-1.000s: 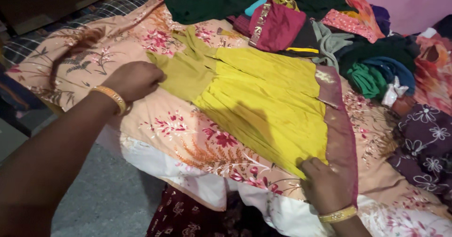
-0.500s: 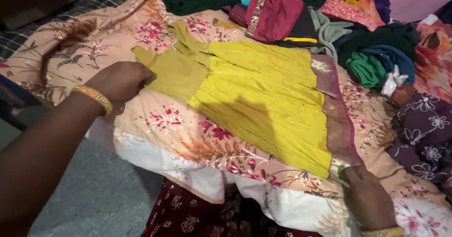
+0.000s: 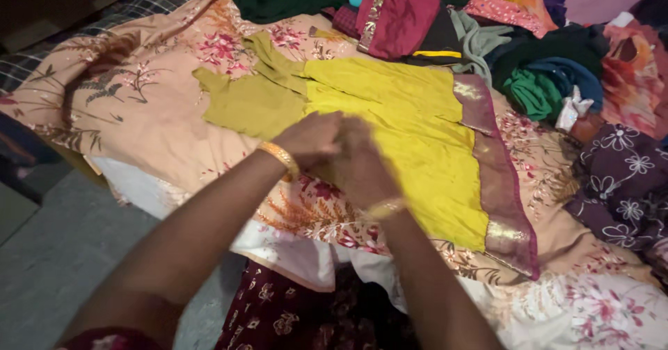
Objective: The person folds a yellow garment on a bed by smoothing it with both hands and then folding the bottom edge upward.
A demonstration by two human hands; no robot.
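A yellow dress (image 3: 410, 127) with an olive top part (image 3: 250, 103) and a mauve and gold border (image 3: 497, 183) lies spread flat on a peach floral bedsheet (image 3: 139, 113). My left hand (image 3: 313, 138) and my right hand (image 3: 362, 165) meet over the dress's near edge, at its middle. Each wrist wears a gold bangle. The hands touch or overlap each other and are blurred by motion. Whether the fingers pinch the fabric is not visible.
A heap of crumpled clothes (image 3: 536, 65) in green, blue, pink and black lies behind and to the right of the dress, with a maroon garment (image 3: 396, 16) at the back. A dark purple flowered cloth (image 3: 626, 183) lies at right. Grey floor (image 3: 56, 266) is at lower left.
My left hand came in from the olive top part and my right hand from the hem corner at lower right. Both now meet at the middle of the dress's near edge.
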